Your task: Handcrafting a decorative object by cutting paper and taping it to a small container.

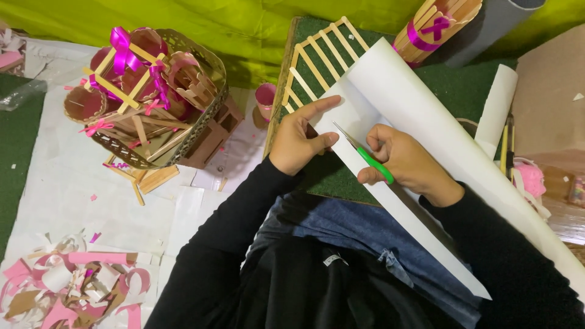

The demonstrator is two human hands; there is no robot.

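Scissors cutting into a white paper roll over the lap

The right hand point(407, 161) is gripping green-handled scissors point(364, 155), blades pointing up-left; the left hand point(300, 140) is pinning the white paper sheet point(420, 116), running upper-left to lower-right across the green turf board point(454, 85), beside the stick fence point(320, 58) and craft basket point(152, 97)

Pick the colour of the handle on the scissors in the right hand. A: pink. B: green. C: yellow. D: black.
B: the right hand grips scissors with a green handle, their blades lying on the white paper sheet that the left hand presses down.
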